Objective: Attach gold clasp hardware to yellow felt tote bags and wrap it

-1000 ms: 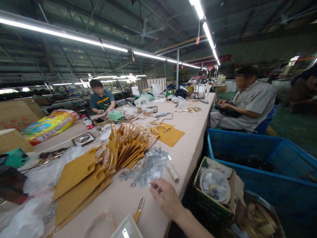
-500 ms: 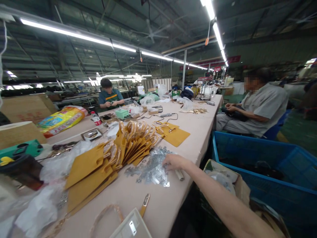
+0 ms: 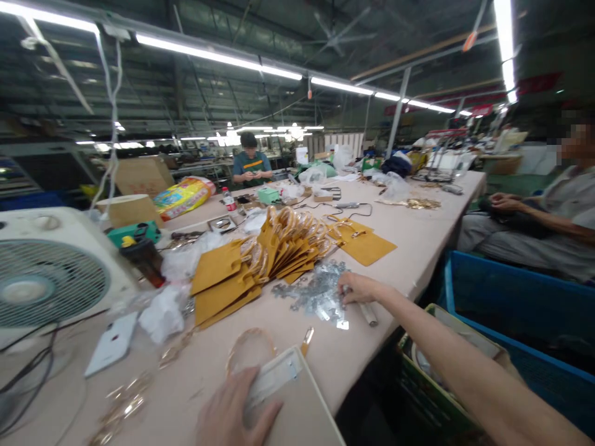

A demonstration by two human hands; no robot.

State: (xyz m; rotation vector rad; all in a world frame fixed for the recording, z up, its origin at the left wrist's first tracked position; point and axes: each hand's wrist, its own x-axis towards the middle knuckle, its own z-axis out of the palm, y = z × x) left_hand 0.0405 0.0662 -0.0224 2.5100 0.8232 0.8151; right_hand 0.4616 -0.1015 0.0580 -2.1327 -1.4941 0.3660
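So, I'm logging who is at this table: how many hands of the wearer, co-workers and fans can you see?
Wearer's hands: 2, left hand and right hand
Co-workers: 2, far one, right one
Fans: 1
Total: 5

Two bare hands are seen. On the left hand (image 3: 235,412) no glove, ring or watch is worn, and only the hand itself is shown at the bottom edge. The right hand (image 3: 357,287) is also uncovered. The right forearm is shown bare along its whole visible length, so no sleeve, bracelet or watch is seen on it. The fingernails are kept short.
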